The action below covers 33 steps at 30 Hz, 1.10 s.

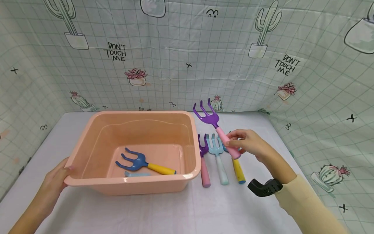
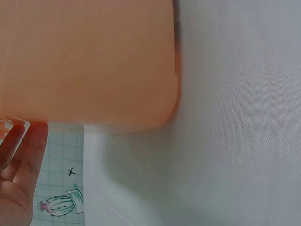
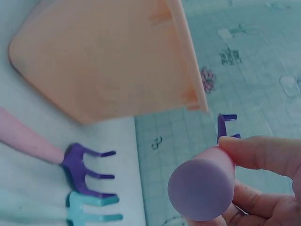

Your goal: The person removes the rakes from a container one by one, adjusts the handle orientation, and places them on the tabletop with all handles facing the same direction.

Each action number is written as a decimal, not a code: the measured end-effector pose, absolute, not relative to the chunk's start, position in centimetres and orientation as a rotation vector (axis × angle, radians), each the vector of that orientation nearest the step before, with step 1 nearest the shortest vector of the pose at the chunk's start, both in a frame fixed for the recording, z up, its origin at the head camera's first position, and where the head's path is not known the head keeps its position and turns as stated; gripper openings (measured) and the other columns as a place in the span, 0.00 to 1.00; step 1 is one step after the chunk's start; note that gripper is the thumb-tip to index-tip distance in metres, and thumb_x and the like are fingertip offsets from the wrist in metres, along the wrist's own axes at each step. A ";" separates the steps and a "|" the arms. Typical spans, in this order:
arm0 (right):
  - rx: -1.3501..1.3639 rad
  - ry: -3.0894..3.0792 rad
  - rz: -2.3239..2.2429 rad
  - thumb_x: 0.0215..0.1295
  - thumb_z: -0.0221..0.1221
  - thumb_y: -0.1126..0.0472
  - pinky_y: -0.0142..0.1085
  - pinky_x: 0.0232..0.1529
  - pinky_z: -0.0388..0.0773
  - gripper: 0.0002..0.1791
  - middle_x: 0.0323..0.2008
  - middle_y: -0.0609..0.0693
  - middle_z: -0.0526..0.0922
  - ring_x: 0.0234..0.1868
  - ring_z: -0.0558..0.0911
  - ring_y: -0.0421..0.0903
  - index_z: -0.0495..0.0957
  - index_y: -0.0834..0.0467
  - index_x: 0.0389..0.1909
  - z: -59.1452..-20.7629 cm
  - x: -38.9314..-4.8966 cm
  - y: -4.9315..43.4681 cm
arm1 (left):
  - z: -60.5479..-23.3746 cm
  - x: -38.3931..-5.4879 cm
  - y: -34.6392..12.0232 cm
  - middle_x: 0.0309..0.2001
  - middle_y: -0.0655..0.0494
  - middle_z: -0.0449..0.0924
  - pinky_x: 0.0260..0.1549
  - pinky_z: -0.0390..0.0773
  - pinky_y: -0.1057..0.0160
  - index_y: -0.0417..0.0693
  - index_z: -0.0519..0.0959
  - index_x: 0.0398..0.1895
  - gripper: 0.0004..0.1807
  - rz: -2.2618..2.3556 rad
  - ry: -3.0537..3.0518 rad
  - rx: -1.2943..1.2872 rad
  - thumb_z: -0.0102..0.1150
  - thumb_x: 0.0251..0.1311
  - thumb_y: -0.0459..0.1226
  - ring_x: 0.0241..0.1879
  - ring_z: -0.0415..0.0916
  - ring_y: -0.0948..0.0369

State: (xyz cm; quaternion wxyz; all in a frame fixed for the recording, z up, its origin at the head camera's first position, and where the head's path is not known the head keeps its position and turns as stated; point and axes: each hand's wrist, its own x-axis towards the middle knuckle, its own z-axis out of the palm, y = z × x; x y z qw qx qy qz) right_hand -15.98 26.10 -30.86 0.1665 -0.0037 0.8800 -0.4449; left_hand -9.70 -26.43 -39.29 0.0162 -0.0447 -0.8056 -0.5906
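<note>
My right hand point(image 1: 246, 143) grips the pink handle of a purple hand rake point(image 1: 208, 117), held up to the right of the basin with its tines pointing up and away. In the right wrist view, the round end of that pink handle point(image 3: 202, 190) faces the camera between thumb and fingers. At the left, my left hand point(image 1: 55, 177) holds the rim of a peach plastic basin point(image 1: 140, 122), thumb over the edge. Inside the basin lie a blue hand rake with a yellow handle point(image 1: 140, 161) and a light blue piece point(image 1: 137, 174), mostly hidden by the front wall.
Right of the basin, side by side on the white table point(image 1: 187, 214), lie a purple rake with a pink handle point(image 1: 205, 172), a light blue rake point(image 1: 219, 162) and a yellow-handled rake point(image 1: 239, 170), partly behind my right hand. Cactus-print cloth point(image 1: 175, 48) hangs around the table.
</note>
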 end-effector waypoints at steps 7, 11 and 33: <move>0.124 2.555 -1.251 0.63 0.57 0.55 0.35 0.36 0.77 0.26 0.42 0.57 0.77 0.38 0.76 0.46 0.69 0.68 0.56 -33.2 -14.6 29.3 | -39.4 -9.7 -26.4 0.41 0.75 0.76 0.35 0.68 0.80 0.73 0.70 0.53 0.22 -1.918 -2.442 -0.167 0.35 0.69 0.32 0.37 0.72 0.75; 0.203 2.564 -1.246 0.63 0.57 0.53 0.35 0.36 0.77 0.28 0.43 0.57 0.78 0.40 0.76 0.47 0.67 0.68 0.57 -34.5 -13.7 31.0 | -39.3 -9.7 -26.4 0.40 0.73 0.76 0.35 0.68 0.80 0.72 0.70 0.53 0.22 -1.904 -2.452 -0.175 0.35 0.69 0.32 0.37 0.71 0.75; 0.540 2.548 -1.211 0.62 0.56 0.53 0.33 0.32 0.76 0.31 0.36 0.52 0.77 0.33 0.74 0.42 0.64 0.71 0.58 -40.4 -12.1 36.8 | -39.3 -9.7 -26.4 0.42 0.77 0.75 0.35 0.68 0.81 0.72 0.68 0.55 0.22 -1.878 -2.478 -0.175 0.34 0.69 0.33 0.38 0.71 0.76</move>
